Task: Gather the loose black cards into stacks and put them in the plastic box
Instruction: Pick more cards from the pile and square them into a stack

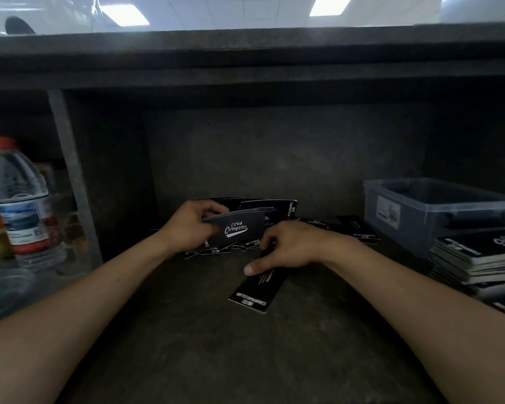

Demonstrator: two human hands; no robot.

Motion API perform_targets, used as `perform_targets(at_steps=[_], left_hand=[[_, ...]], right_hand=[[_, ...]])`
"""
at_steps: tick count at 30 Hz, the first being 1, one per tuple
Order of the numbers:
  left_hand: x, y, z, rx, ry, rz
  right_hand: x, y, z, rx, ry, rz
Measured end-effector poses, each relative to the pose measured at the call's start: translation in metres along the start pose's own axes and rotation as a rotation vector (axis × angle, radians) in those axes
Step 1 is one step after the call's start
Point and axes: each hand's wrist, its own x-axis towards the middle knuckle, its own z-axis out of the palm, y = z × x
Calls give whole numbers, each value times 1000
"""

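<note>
Reaching into a dark shelf recess, walled at the far side and roofed by a thick ledge, with a broad stretch of bare floor lying open on the near side between the two forearms. At far right, an open-topped clear plastic box, standing close to the far wall. Just beside its near side, a squared stack of cards, edges showing pale. At left, beyond a grey upright post, a water bottle with a red cap.

Between the hands and the box, loose black cards scattered flat, near the box but not touching it; more fanned just behind the left hand.

Gripping a bunch of cards in the left hand, fingers curled round its left end, the bunch lifted clear of the floor with its "Club Camping" face turned toward the camera. Pinching with the right hand: thumb pressed on the far end of one long card, other fingers curled down behind it. Lying flat on the floor, that card, with its near end pointing into the open room.
</note>
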Motion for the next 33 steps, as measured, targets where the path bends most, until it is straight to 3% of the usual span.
perform_targets(at_steps=[4, 6, 9, 12, 14, 23, 27, 30, 33], left_hand=[[-2, 2, 1, -36, -14, 24], [-2, 2, 2, -43, -20, 33], [-2, 2, 2, -60, -29, 36], [-1, 1, 2, -60, -36, 28], [0, 1, 2, -63, -41, 24], [-2, 7, 5, -118, -133, 20], [-2, 12, 4, -88, -115, -27], [-6, 14, 1, 1, -163, 35], [-7, 10, 4, 95, -137, 141]], right_hand=[[2, 5, -3, -108, 157, 136], [-1, 12, -14, 56, 176, 100], [-13, 22, -36, 265, -63, -2], [-19, 23, -42, 125, -335, -15], [-18, 23, -41, 93, -344, -16], [-9, 30, -29, 110, -156, -94], [-1, 25, -15, 185, 111, -170], [6, 27, -10, 275, 410, -225], [12, 30, -2, 461, 540, -233]])
